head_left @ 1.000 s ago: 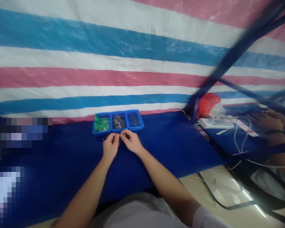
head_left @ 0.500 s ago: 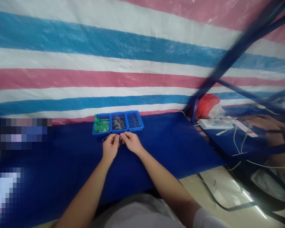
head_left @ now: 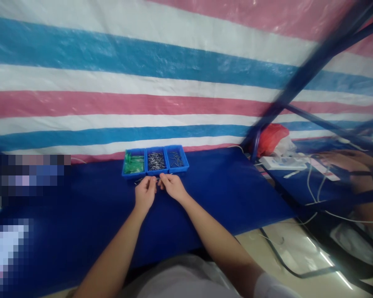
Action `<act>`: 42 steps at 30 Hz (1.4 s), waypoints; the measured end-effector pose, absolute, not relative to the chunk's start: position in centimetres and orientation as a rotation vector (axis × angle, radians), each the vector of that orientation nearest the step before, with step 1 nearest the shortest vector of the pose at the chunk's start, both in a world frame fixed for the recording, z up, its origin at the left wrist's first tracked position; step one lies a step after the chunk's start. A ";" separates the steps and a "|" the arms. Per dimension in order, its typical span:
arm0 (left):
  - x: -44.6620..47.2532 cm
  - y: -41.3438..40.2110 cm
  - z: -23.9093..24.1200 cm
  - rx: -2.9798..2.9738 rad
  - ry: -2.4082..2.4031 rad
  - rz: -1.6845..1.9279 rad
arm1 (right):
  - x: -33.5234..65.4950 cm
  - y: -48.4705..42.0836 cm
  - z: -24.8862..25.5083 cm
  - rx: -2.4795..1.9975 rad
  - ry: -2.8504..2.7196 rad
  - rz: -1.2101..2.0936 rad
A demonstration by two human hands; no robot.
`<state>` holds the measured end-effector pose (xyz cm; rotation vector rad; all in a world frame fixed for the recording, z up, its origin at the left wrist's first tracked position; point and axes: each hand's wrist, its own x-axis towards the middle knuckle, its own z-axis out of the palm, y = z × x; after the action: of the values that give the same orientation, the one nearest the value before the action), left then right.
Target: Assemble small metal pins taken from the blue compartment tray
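Observation:
My left hand and my right hand are close together just in front of the small blue bins, fingers pinched. Between the fingertips shows a thin metal rod, too small to name more exactly. Slim metal pieces also show at the far side of my left hand; whether they are held or lie on the table I cannot tell. The left bin holds green plastic packets. Short metal pins fill the middle bin, and longer thin metal pins lie in the right bin.
Under the bins is a blue table, with a striped tarp behind. A dark metal frame slants up at the right. Beyond it are a red bag, a white device, cables and another person's arm.
My hands have stayed nearly in place, their fingertips drawn slightly apart. The thin metal rod between them now shows more clearly. The view has shifted very slightly.

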<state>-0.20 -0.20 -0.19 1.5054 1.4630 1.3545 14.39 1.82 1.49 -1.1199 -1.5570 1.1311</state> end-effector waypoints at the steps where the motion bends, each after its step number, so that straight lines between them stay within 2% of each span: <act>1: -0.2 -0.2 -0.2 1.505 1.477 1.364 | 14.3 1.8 1.4 -1.107 -1.535 1.111; 6: -0.3 0.0 -0.3 1.469 1.508 1.404 | 14.1 1.8 1.3 -1.039 -1.477 1.024; 26: -0.3 0.0 -0.4 1.484 1.524 1.366 | 14.3 1.5 1.9 -1.169 -1.569 1.025; 34: -0.3 0.1 -0.4 1.463 1.588 1.378 | 14.1 1.8 1.3 -1.060 -1.525 0.955; 42: -0.2 -0.1 -0.4 1.529 1.567 1.361 | 14.5 1.8 1.5 -1.166 -1.562 0.915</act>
<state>-0.23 -0.06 -0.38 1.5290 1.5673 1.3607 14.47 1.80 1.53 -1.1658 -1.5622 0.9153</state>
